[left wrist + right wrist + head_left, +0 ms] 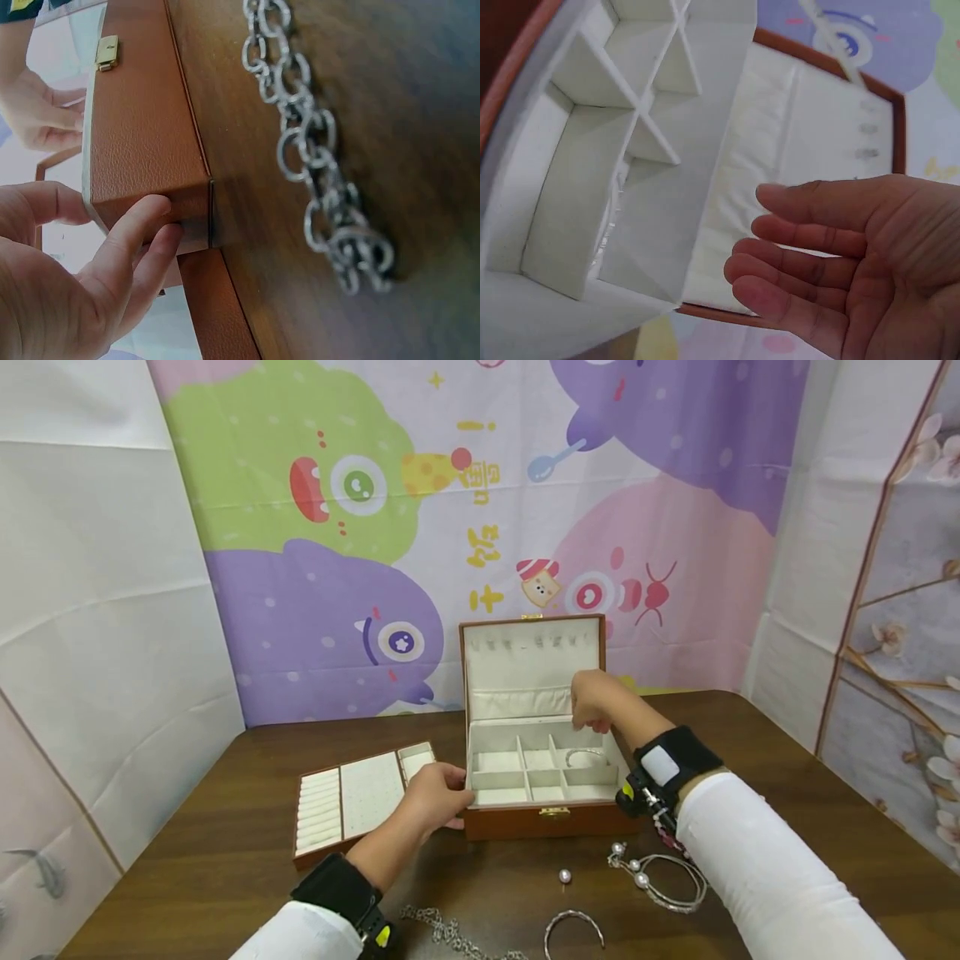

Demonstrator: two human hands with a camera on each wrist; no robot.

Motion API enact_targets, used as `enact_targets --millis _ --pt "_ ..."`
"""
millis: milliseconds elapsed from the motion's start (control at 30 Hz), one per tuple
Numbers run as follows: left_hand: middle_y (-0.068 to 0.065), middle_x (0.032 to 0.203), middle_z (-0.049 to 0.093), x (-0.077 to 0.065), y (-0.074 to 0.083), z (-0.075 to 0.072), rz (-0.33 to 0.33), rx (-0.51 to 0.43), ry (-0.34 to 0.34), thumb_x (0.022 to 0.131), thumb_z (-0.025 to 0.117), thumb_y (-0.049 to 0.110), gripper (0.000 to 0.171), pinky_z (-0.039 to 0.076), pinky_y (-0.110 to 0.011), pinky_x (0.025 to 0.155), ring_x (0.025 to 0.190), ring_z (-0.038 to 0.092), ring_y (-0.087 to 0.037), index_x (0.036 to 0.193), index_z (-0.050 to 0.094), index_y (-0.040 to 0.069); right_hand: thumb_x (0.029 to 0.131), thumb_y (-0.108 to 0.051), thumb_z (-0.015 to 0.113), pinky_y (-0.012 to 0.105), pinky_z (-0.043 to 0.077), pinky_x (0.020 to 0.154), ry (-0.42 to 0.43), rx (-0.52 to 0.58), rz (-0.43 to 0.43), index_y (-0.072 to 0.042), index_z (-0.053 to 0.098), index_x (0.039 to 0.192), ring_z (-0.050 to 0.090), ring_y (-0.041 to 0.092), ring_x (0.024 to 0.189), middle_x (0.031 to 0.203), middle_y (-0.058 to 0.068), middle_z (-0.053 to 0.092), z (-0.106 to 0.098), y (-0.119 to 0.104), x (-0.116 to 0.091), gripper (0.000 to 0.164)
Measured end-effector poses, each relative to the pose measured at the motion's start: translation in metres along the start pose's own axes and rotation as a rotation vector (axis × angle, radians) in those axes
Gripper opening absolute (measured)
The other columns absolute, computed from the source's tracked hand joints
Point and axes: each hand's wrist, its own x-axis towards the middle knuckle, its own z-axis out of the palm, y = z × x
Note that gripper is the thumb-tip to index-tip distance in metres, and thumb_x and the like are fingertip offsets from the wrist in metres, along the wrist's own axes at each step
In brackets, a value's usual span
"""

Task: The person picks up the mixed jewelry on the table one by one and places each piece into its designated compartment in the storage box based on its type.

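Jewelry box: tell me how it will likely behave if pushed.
The jewelry box probably stays stiff, since its edges look straight. It seems unlikely to tip, being broad and low, though the raised lid may wobble. The silver bracelet inside could slide, as nothing visible fastens it.

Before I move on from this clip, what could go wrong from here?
The right sleeve, beside the looped bracelet in the head view, might snag it if pulled back. The left hand, gripping a corner of the box, might shift it. The loose pearl might roll away if knocked.
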Motion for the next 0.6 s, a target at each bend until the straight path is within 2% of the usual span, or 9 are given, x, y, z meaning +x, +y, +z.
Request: enact_targets --millis 100,167,233,333,400,500,600 --pt "-0.028 0.117 0.058 0.000 0.000 -0.001 -0.011 -0.026 -0.016 0.085 0.064 -0.004 0.040 0.059 -0.040 0.063 0.090 0.065 -0.029 0.122 0.053 -0.015 0.083 -0.008 0.075 0.033 0.057 0.056 0.012 0.008 -0.059 -0.003 0.072 0.083 0.067 0.024 0.061 0.071 0.009 0.066 -0.001 -0.002 -0.011 0.007" --pt "-0.027 0.117 0.059 0.000 0.000 -0.002 -0.015 -0.023 -0.021 0.085 0.064 -0.004 0.041 0.059 -0.040 0.064 0.090 0.065 -0.029 0.122 0.052 -0.015 0.084 -0.010 0.075 0.033 0.057 0.056 0.023 0.006 -0.092 -0.002 0.072 0.089 0.067 0.025 0.062 0.071 0.008 0.065 -0.002 -0.004 -0.018 0.010" --pt "-0.026 0.114 0.060 0.000 0.001 -0.003 -0.010 0.005 -0.020 0.084 0.065 -0.003 0.041 0.059 -0.040 0.064 0.088 0.065 -0.027 0.122 0.053 -0.014 0.084 -0.012 0.075 0.032 0.056 0.055 0.032 -0.007 -0.119 -0.002 0.072 0.094 0.066 0.024 0.060 0.071 0.009 0.066 -0.002 -0.006 -0.025 0.014" --pt "-0.020 0.108 0.065 -0.001 0.003 -0.006 0.024 0.102 0.006 0.081 0.069 0.000 0.039 0.059 -0.036 0.061 0.085 0.064 -0.023 0.117 0.058 -0.011 0.084 -0.015 0.076 0.030 0.053 0.051 0.047 -0.030 -0.153 -0.003 0.072 0.097 0.064 0.023 0.055 0.068 0.008 0.066 -0.002 -0.007 -0.035 0.019" --pt "-0.017 0.103 0.067 -0.001 0.004 -0.009 0.068 0.186 0.026 0.079 0.072 0.002 0.036 0.058 -0.035 0.060 0.084 0.064 -0.023 0.112 0.061 -0.008 0.083 -0.017 0.076 0.029 0.052 0.049 0.060 -0.047 -0.178 -0.004 0.072 0.096 0.063 0.021 0.054 0.066 0.006 0.065 0.000 -0.007 -0.040 0.019" --pt "-0.011 0.098 0.068 -0.001 0.006 -0.013 0.162 0.343 0.047 0.079 0.077 0.012 0.033 0.056 -0.035 0.068 0.087 0.063 -0.024 0.106 0.065 -0.002 0.079 -0.018 0.078 0.029 0.050 0.055 0.102 -0.068 -0.229 -0.006 0.073 0.090 0.060 0.017 0.059 0.067 0.001 0.064 0.003 -0.005 -0.047 0.017" --pt "-0.009 0.095 0.068 0.000 0.008 -0.016 0.264 0.455 0.030 0.080 0.080 0.023 0.035 0.054 -0.038 0.076 0.089 0.064 -0.025 0.104 0.067 0.000 0.075 -0.018 0.081 0.032 0.051 0.062 0.137 -0.083 -0.289 -0.007 0.073 0.084 0.060 0.015 0.067 0.071 -0.001 0.065 0.007 -0.004 -0.055 0.016"
